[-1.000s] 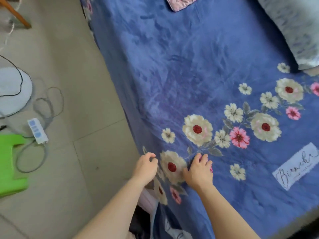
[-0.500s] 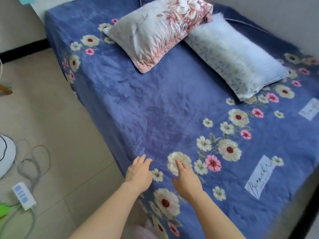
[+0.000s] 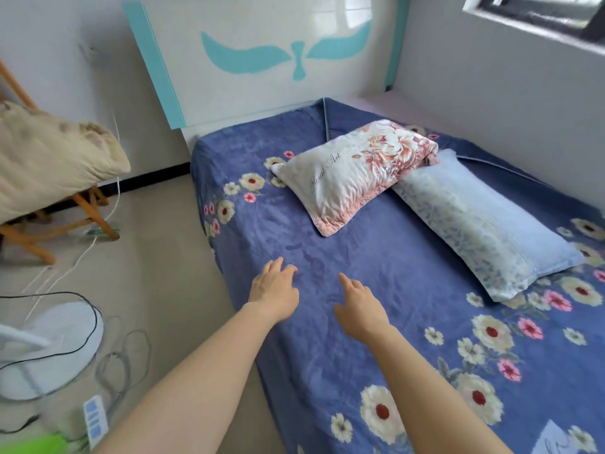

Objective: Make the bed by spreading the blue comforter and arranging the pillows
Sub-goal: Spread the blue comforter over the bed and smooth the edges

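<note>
The blue flowered comforter (image 3: 376, 257) lies spread flat over the bed. A white and pink floral pillow (image 3: 353, 173) sits tilted near the headboard, its right end lying over a pale blue patterned pillow (image 3: 484, 221) that stretches diagonally to the right. My left hand (image 3: 273, 290) hovers over the comforter near the bed's left edge, fingers extended and holding nothing. My right hand (image 3: 360, 308) is beside it to the right, fingers loosely pointing forward, empty.
A white and teal headboard (image 3: 262, 57) stands at the far end, a grey wall runs along the right. On the floor at left are a wooden chair with a beige bundle (image 3: 49, 158), a white fan base (image 3: 49, 348), cables and a power strip (image 3: 95, 421).
My hands let go of the comforter's edge, opened, and moved forward toward the middle of the bed. My view lifted, bringing both pillows and the headboard into sight.
</note>
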A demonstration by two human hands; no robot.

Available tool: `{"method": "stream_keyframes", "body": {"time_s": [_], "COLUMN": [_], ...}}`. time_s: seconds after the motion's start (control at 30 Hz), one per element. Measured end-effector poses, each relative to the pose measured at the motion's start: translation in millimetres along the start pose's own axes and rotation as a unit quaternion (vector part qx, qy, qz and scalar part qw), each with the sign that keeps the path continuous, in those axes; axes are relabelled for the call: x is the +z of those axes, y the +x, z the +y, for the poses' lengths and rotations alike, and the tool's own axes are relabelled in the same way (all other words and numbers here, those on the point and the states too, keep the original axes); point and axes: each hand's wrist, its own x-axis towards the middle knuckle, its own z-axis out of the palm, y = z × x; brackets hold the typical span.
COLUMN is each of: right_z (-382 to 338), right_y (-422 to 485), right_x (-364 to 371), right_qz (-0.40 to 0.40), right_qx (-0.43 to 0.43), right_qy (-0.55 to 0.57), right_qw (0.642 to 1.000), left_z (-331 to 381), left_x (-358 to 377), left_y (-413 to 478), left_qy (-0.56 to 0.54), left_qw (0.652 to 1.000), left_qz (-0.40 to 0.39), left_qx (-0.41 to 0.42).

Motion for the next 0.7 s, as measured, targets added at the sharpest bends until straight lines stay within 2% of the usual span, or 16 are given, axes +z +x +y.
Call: {"method": "stream_keyframes", "body": {"time_s": [0.17,0.3,0.43,0.7], "right_z": [-94,-189,-277,-383], "right_y": [74,152,221,332], "right_x": [-19,-32,-45,-50], "right_qz": [0.017,0.035,0.037,0.024], "right_qx": [-0.035,-0.017,-0.028,-0.079], "right_qy": [-0.014,-0.014,-0.012,-0.021], "right_qw": [0.999,0.999,0.999,0.996], "left_z": [-68,-142,-213,-315], "left_x": [-76,-146,-216,-286], "left_y": [64,131,180,254], "left_qy": [0.017,0.016,0.013,-0.007], "left_qw": [0.999,0.999,0.997,0.993], "left_qz": [0.029,0.048,0.079,0.089], "left_qx": [-0.002,0.012,-0.008,-0.071]}}
